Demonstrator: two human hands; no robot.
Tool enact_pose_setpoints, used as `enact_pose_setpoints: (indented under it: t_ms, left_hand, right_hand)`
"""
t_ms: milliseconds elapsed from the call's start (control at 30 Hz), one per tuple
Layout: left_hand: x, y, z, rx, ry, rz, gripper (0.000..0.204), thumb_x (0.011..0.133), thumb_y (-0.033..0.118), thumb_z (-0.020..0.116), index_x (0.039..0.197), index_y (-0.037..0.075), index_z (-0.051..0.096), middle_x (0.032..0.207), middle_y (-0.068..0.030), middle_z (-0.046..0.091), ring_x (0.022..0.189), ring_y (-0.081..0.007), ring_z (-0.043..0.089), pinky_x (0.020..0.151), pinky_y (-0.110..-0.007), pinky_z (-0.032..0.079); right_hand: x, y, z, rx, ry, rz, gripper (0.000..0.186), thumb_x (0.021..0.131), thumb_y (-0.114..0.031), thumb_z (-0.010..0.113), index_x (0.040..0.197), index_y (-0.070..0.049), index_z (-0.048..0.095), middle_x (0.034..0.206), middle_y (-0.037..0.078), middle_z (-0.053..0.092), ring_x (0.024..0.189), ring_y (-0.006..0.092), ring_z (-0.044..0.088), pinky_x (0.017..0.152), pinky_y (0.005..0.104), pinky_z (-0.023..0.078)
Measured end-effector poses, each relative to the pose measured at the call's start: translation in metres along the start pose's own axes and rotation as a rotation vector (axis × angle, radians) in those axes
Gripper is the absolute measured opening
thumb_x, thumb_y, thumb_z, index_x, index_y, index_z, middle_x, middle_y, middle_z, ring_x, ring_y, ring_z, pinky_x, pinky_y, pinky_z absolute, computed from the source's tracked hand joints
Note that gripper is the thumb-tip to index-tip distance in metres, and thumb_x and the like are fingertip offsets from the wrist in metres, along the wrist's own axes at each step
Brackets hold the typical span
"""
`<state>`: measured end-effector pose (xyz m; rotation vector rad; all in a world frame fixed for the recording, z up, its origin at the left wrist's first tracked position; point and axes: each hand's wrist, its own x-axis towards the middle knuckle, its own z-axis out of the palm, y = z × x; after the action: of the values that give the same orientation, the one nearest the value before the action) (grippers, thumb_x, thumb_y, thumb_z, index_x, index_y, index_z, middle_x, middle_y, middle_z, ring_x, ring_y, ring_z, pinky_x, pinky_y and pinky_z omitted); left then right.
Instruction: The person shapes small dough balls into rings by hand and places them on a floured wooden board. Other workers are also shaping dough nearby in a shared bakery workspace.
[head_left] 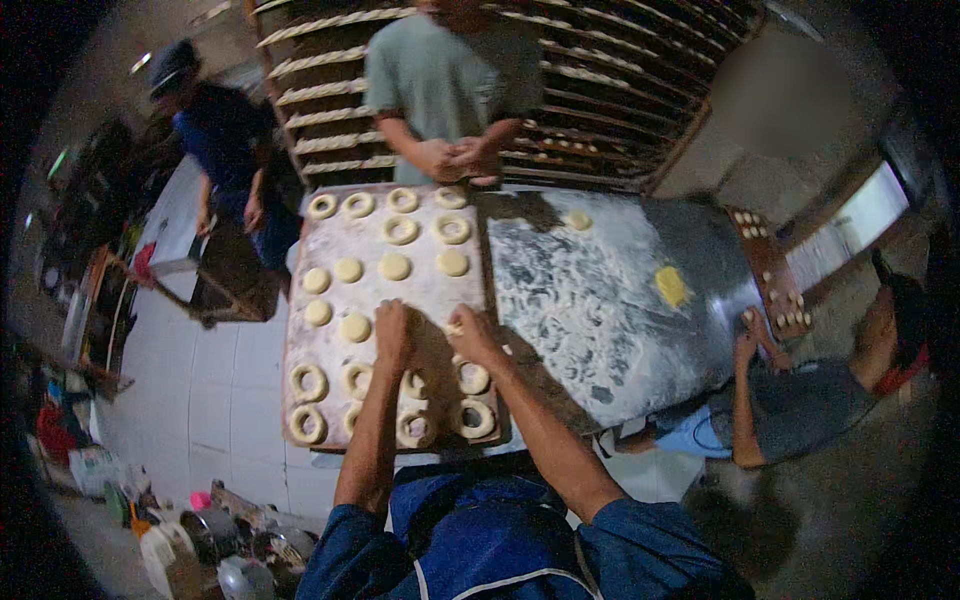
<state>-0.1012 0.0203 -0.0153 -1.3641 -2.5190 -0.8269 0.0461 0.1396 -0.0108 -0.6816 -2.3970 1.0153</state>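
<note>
A floured board (428, 292) lies in front of me with rows of pale dough on it. Dough rings (388, 231) line its far and near ends, and flat round dough discs (354, 334) lie across the middle. My left hand (393, 330) is closed, knuckles up, low over the board just right of a disc; whatever its fingers hold is hidden. My right hand (474, 337) is closed near the board's right edge, with a small pale piece of dough (456, 326) showing at its fingertips. My forearms partly cover the near rings.
Right of the board stretches a flour-dusted table (620, 230) with a yellow lump (671, 286) on it. Across from me a person (450, 90) stands before racks of dough strips (330, 62). Another works at a small tray (790, 318) at right. Buckets and pots (210, 530) crowd the lower-left floor.
</note>
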Motion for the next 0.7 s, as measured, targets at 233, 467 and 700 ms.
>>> enact_pose_setpoints:
  t_ms: [233,467,700]
  left_hand:
    - [0.012,0.087,-0.023,-0.395,-0.189,-0.27,0.032,0.072,0.017,0.072,0.087,0.002,0.049,0.069,-0.0229,0.059,0.069,-0.0423,0.058,0.058,-0.047,0.044]
    - [0.001,0.234,0.057,-0.609,-0.099,0.165,0.043,0.074,0.01,0.07,0.11,0.002,0.048,0.097,-0.0198,0.06,0.086,-0.0359,0.06,0.069,-0.038,0.049]
    - [-0.028,0.266,0.091,-1.026,-0.367,-0.351,0.034,0.087,0.018,0.064,0.11,-0.004,0.054,0.1,-0.0131,0.062,0.088,-0.0221,0.062,0.075,-0.031,0.05]
  right_hand:
    - [-0.015,0.093,-0.115,0.157,0.039,0.087,0.036,0.064,-0.012,0.08,0.095,-0.006,0.063,0.087,0.007,0.061,0.078,0.0186,0.06,0.07,0.0334,0.05]
    - [-0.043,0.251,-0.195,-0.501,0.363,0.196,0.028,0.062,-0.01,0.078,0.081,0.001,0.061,0.07,0.01,0.06,0.066,0.0211,0.06,0.062,0.0367,0.048]
    - [-0.072,0.182,-0.209,0.295,0.181,0.291,0.029,0.067,-0.006,0.076,0.083,-0.004,0.052,0.073,0.004,0.055,0.068,0.013,0.055,0.06,0.0293,0.045]
